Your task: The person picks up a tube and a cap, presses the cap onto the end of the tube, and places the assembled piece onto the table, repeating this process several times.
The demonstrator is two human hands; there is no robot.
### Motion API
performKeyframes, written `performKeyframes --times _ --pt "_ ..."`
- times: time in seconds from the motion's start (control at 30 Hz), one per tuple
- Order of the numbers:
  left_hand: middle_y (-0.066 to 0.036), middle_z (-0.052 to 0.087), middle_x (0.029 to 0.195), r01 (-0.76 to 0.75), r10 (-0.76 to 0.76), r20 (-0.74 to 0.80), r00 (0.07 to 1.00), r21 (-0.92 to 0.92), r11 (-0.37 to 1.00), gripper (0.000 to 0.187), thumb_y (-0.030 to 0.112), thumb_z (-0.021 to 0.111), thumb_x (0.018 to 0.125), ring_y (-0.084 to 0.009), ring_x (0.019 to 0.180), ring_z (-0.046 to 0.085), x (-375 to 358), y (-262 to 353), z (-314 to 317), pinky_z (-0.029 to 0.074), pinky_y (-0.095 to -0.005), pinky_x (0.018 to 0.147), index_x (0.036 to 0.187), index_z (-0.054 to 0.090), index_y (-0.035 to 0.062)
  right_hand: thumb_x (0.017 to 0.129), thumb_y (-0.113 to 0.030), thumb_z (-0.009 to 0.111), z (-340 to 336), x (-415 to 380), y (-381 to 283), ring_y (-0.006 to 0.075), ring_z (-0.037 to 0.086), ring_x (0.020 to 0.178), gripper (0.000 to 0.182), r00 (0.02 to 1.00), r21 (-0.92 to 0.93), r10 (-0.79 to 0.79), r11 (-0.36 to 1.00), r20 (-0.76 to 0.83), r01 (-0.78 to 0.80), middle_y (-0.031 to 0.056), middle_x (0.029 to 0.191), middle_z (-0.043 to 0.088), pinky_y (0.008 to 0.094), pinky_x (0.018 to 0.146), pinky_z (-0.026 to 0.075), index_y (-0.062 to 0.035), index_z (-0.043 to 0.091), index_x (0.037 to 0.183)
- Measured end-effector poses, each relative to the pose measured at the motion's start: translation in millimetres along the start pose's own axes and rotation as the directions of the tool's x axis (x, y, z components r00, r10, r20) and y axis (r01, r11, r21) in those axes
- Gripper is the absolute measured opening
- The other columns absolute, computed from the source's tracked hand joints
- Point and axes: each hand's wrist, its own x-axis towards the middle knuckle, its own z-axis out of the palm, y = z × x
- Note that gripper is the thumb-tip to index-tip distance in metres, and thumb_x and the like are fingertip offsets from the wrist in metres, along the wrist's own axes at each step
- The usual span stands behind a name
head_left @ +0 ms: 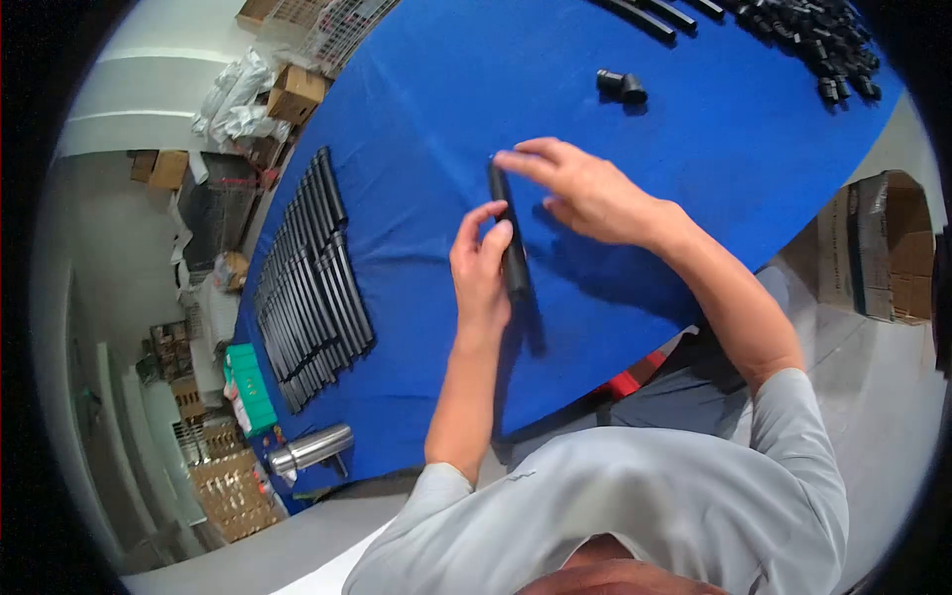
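Observation:
My left hand (480,263) is wrapped round a black tube (516,270), thumb lying along it, and holds it above the blue cloth. The tube points away from me, slightly tilted to the left. My right hand (590,193) is at its far end, fingers stretched out and apart, with the fingertips right at the tube's tip. Beyond the right hand, a short black elbow fitting (622,86) lies on the cloth.
Rows of black tubes (312,288) lie at the left of the blue-covered table (416,119). Black fittings (813,35) are heaped at the far right, beside several longer tubes (640,15). A metal cylinder (310,448) and a green box (250,389) stand near the left edge. A cardboard box (878,248) is on the floor at right.

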Motion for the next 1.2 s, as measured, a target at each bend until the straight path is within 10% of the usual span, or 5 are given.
performKeyframes --times 0.2,0.4,0.83,0.93,1.2 --pt "-0.017 0.067 0.077 0.075 -0.068 0.037 0.997 -0.218 0.973 0.049 0.04 0.057 0.103 -0.0178 0.046 0.057 -89.4 30.8 -14.7 0.045 -0.0262 0.04 0.124 0.06 -0.0038 0.075 -0.005 0.076 51.3 -10.4 -41.9 0.0329 0.061 0.106 0.049 0.95 0.192 -0.297 0.942 0.097 0.275 0.0125 0.121 0.063 0.0426 0.086 0.056 -0.0075 0.061 0.122" --pt "-0.014 0.068 0.107 -0.624 0.644 0.122 0.755 0.433 0.65 0.06 0.036 0.082 0.086 -0.0206 0.093 0.066 -81.9 21.0 -52.5 0.054 -0.0334 0.082 0.131 0.064 -0.0011 0.087 -0.011 0.074 73.8 -29.5 -73.5 0.0348 0.068 0.084 0.023 0.964 0.628 -0.036 0.765 0.263 -0.143 0.0138 0.091 0.067 0.0441 0.076 0.055 -0.0025 0.065 0.107" --pt "-0.012 0.072 0.106 -0.296 0.311 0.054 0.949 0.489 0.82 0.039 0.024 0.07 0.098 -0.0201 0.094 0.07 -103.6 12.3 -61.4 0.055 -0.0314 0.086 0.122 0.065 -0.0071 0.086 -0.037 0.075 48.3 -17.2 -64.3 0.0448 0.069 0.088 0.041 0.675 0.225 -0.077 0.965 0.734 -0.135 0.0255 0.088 0.071 0.0506 0.078 0.056 0.0028 0.07 0.094" --pt "-0.012 0.072 0.101 -0.22 0.218 0.066 0.974 0.531 0.818 0.042 0.027 0.067 0.1 -0.0184 0.088 0.069 -112.0 20.5 -65.7 0.054 -0.0297 0.079 0.124 0.064 -0.0071 0.088 -0.034 0.074 40.6 -15.4 -52.8 0.0348 0.071 0.084 0.042 0.907 0.622 -0.028 0.737 0.42 -0.265 0.0226 0.107 0.071 0.0437 0.08 0.055 0.0033 0.069 0.105" --pt "-0.011 0.07 0.101 -0.087 0.01 0.221 0.975 0.344 0.935 0.044 0.031 0.066 0.101 -0.0165 0.09 0.067 -130.2 11.8 -81.5 0.053 -0.0298 0.08 0.123 0.064 -0.0066 0.088 -0.016 0.078 53.7 -22.6 -70.4 0.0189 0.065 0.095 0.036 0.886 0.87 -0.195 0.364 0.42 -0.332 0.0081 0.11 0.065 0.0331 0.08 0.052 -0.0023 0.069 0.12"
